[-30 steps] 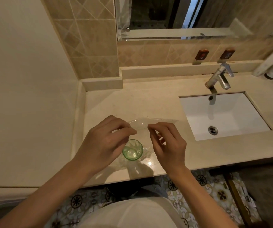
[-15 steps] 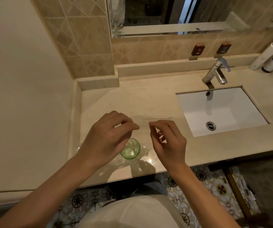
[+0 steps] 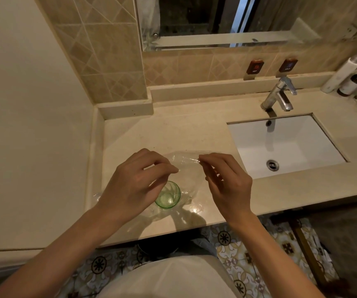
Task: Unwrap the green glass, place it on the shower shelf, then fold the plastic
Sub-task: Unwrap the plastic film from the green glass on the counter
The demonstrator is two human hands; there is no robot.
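— Where's the green glass (image 3: 168, 195)?
— Upright on the beige bench (image 3: 156, 134), near the front edge, mouth open to the camera. Partly covered by the left hand (image 3: 133, 186), which hangs over its left rim.

— And the plastic (image 3: 189, 160)?
— Clear sheet, lifted above the glass and stretched between both hands. Lower part crumpled on the bench around the base of the glass, trailing out to the left past the wrist.

— Left grip?
— Thumb and forefinger pressed together on the plastic's upper edge, other fingers curled above.

— Right hand (image 3: 227, 186)?
— Fingertips (image 3: 202, 161) pinched on the same upper edge, just right of the left pinch. Small gap between the two hands, film taut across it.

— Anything else around?
— White sink (image 3: 285, 145) set into the bench to the right, well apart from the glass. Chrome tap (image 3: 278, 95) behind it. Two bottles (image 3: 349, 76) at the far right corner. Mirror (image 3: 216, 18) on the tiled wall above. Patterned floor tiles (image 3: 248, 254) below the bench edge.
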